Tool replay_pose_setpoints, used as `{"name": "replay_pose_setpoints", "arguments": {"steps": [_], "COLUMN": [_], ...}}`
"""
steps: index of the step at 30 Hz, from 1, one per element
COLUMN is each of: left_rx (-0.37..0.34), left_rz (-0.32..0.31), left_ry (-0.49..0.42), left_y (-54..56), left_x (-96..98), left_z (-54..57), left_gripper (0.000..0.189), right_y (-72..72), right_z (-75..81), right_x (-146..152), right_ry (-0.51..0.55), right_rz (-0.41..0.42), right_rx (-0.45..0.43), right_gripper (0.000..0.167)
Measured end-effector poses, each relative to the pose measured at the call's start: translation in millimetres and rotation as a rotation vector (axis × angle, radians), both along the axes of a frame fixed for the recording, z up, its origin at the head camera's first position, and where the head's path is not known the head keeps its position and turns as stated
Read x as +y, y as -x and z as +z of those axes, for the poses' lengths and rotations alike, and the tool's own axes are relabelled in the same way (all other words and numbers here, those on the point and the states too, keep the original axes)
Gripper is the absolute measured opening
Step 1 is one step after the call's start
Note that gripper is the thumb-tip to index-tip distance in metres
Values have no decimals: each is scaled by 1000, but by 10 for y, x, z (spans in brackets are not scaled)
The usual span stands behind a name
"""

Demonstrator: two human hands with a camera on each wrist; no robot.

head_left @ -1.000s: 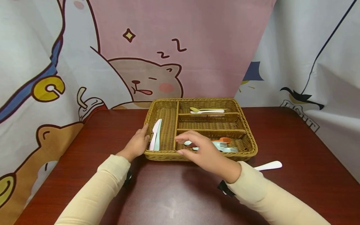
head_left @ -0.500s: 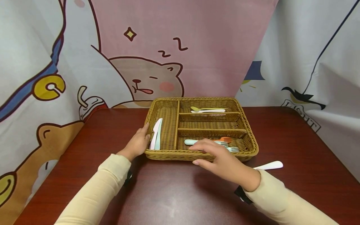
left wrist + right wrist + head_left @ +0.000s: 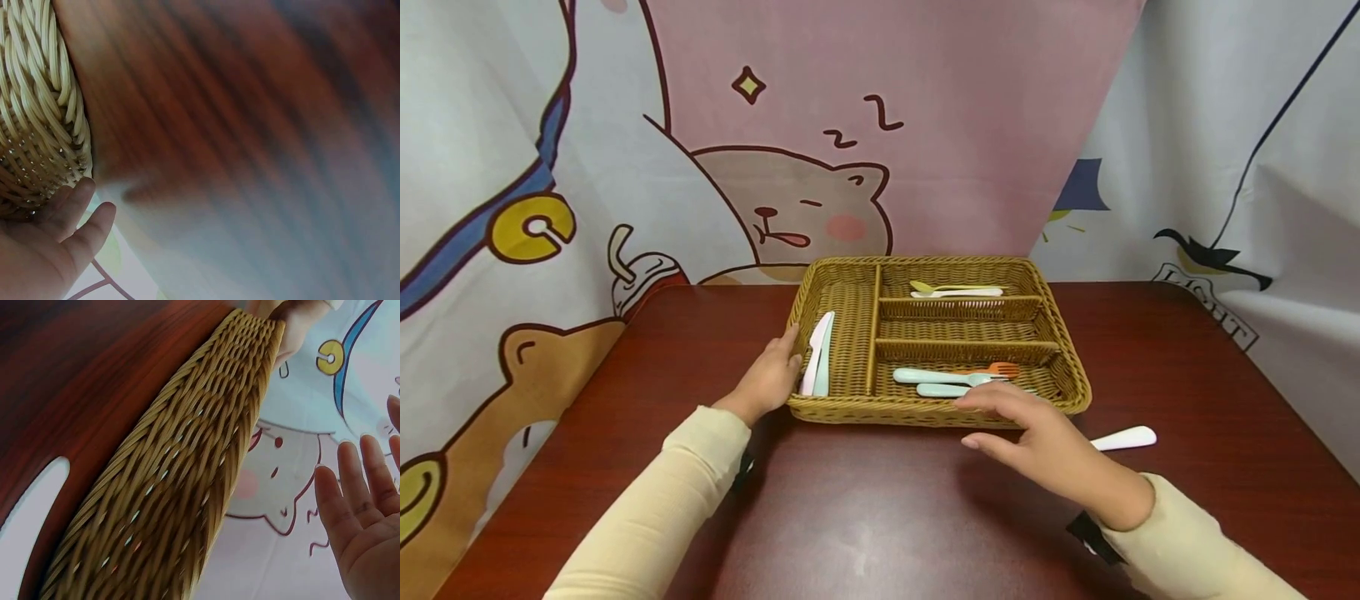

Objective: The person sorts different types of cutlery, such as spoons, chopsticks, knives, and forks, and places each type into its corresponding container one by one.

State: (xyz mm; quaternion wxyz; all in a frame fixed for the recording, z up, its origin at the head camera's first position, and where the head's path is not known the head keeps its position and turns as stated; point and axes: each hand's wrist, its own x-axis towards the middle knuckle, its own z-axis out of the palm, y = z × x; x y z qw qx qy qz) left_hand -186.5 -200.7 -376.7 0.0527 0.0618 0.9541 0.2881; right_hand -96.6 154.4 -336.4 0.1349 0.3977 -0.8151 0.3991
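Observation:
A wicker cutlery basket (image 3: 871, 367) with several compartments stands on the table. My left hand (image 3: 766, 379) rests against its left side near the front corner, fingers extended along the wicker wall; the left wrist view shows those fingertips (image 3: 86, 185) at the basket's corner. My right hand (image 3: 1045, 442) is above the front right edge, holding nothing, its fingers apart and loosely bent. It partly covers the light blue forks (image 3: 932, 377) in the front compartment, which lie with an orange fork (image 3: 1002, 369). To the right of the basket lies a white utensil handle (image 3: 1127, 437), its other end hidden behind my right hand.
In the left compartment lie a pink knife (image 3: 814, 350) and a light green knife (image 3: 823, 362). The back compartment holds a yellow spoon (image 3: 922, 287) and a white utensil (image 3: 958, 293). A printed cloth (image 3: 970, 125) hangs behind the dark red table (image 3: 850, 500).
My right hand has moved to the right and toward me, from the divider to the front right edge, uncovering fork handles. My left hand has stayed at the basket's left side.

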Motion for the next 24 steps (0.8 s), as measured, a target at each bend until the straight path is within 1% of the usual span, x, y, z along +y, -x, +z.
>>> {"name": "replay_pose_setpoints", "arguments": {"steps": [9, 18, 24], "left_rx": [-23, 2, 7], "left_rz": [8, 3, 0], "left_ry": [-2, -5, 2], "left_y": [-12, 2, 3], "left_x": [0, -7, -6], "left_z": [3, 6, -6], "left_gripper": [59, 58, 58], "right_y": [-23, -43, -76], "right_z": [-44, -90, -138], "right_x": [281, 554, 697], "right_ry": [-18, -55, -94], "right_rz": [-108, -177, -229], "right_rx": [-9, -23, -39], "right_gripper": [43, 45, 42]}}
